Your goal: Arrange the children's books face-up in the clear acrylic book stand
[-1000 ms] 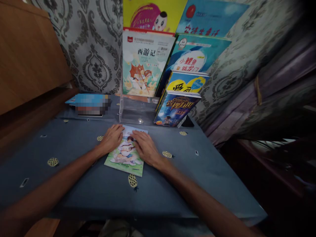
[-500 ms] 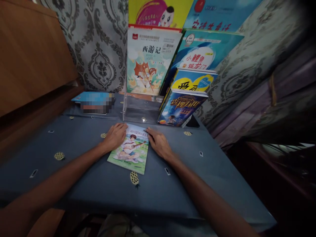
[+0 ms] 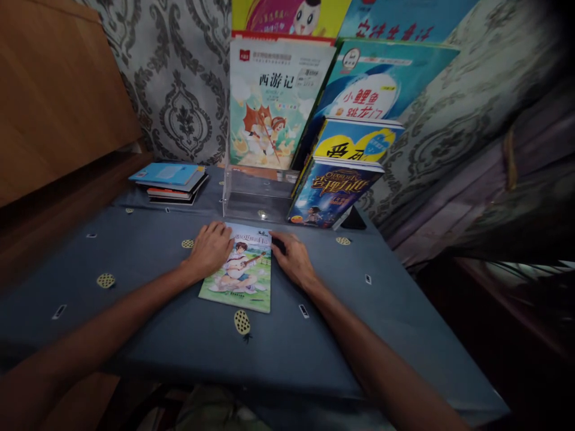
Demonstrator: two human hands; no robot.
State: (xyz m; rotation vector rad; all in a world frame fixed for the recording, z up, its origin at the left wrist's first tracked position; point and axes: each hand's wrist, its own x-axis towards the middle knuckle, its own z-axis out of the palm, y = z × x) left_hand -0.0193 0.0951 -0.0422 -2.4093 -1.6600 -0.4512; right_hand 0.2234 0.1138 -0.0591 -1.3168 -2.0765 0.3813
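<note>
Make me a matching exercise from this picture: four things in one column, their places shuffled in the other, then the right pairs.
Things
1. guitar-cover book
2. left hand
3. right hand
4. stack of books

Places
A. at the upper right corner of the book with the guitar player
B. near the patterned wall, left of the clear rack
C. flat on the blue-grey tablecloth, in front of the rack
D. over the left edge of the book with the guitar player

Pairs: 1-C, 2-D, 3-A, 4-B
</note>
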